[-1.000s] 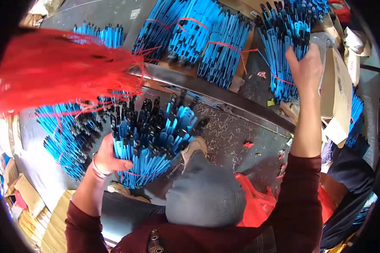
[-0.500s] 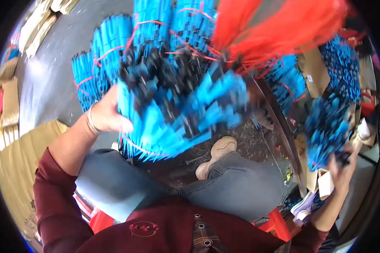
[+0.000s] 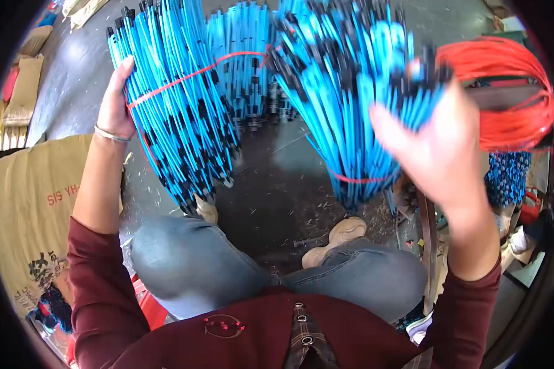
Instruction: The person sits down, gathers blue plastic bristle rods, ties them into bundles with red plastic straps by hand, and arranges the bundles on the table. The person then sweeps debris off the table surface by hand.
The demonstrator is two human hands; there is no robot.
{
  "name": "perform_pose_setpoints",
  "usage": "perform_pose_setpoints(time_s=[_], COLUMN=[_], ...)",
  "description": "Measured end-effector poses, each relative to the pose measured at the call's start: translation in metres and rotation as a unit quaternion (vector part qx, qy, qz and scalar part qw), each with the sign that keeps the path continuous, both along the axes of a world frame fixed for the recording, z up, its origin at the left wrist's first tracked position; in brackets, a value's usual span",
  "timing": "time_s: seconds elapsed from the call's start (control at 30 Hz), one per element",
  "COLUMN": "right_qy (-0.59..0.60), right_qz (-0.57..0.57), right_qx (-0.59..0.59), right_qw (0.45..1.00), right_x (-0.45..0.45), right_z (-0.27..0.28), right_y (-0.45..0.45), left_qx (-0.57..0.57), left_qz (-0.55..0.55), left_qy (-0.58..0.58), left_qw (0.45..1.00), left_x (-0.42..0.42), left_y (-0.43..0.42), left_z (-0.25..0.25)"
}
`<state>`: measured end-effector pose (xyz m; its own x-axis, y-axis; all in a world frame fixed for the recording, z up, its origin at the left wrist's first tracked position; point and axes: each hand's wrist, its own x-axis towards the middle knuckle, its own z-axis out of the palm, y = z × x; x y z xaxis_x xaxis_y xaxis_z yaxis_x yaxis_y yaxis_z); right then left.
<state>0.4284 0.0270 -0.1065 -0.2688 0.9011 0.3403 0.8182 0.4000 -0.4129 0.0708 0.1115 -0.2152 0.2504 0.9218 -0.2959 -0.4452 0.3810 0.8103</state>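
My left hand [image 3: 118,101] grips the left side of a large bundle of thin blue cables [image 3: 178,86] with black ends, tied by a red band. Its thumb lies along the edge, and the other fingers are hidden behind. On the right, another blue cable bundle [image 3: 345,117] leans at a slant with a red band near its lower end. My right hand [image 3: 437,147] is blurred, holding this bundle's right side with the thumb across the front; its other fingers are partly hidden. Between the two, further blue cable bundles [image 3: 243,61] stand behind.
A coil of red cord or cable [image 3: 517,123] lies at the right above more blue pieces [image 3: 508,178]. Scraps litter the dark floor [image 3: 258,190]. At the left is a tan sack [image 3: 37,197] with printing. My legs [image 3: 363,277] are bent below the bundles.
My left hand's bundle has swung left and turned to show its length. My right hand has come inward from the far right to the other bundle. The view has shifted.
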Motion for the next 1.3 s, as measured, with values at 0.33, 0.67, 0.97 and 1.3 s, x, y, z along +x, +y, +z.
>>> perform_pose_setpoints(time_s=[0.33, 0.67, 0.97, 1.3], right_qy=[0.060, -0.043, 0.068, 0.217], right_qz=[0.071, 0.222, -0.332, -0.600], right_qx=[-0.240, -0.219, -0.321, -0.255], right_qw=[0.966, 0.949, 0.884, 0.726], right_x=[-0.130, -0.017, 0.263, 0.428], right_z=[0.023, -0.097, -0.134, -0.266], right_y=[0.127, 0.014, -0.164, -0.228], left_qx=[0.023, 0.033, 0.195, 0.421], left_qz=[0.097, 0.007, -0.023, -0.530], left_qy=[0.381, 0.464, 0.846, 0.332], left_qw=[0.919, 0.885, 0.495, 0.658], left_x=[-0.049, -0.048, -0.116, 0.341], left_y=[0.060, 0.076, 0.141, -0.092], left_z=[-0.015, -0.107, -0.095, 0.027])
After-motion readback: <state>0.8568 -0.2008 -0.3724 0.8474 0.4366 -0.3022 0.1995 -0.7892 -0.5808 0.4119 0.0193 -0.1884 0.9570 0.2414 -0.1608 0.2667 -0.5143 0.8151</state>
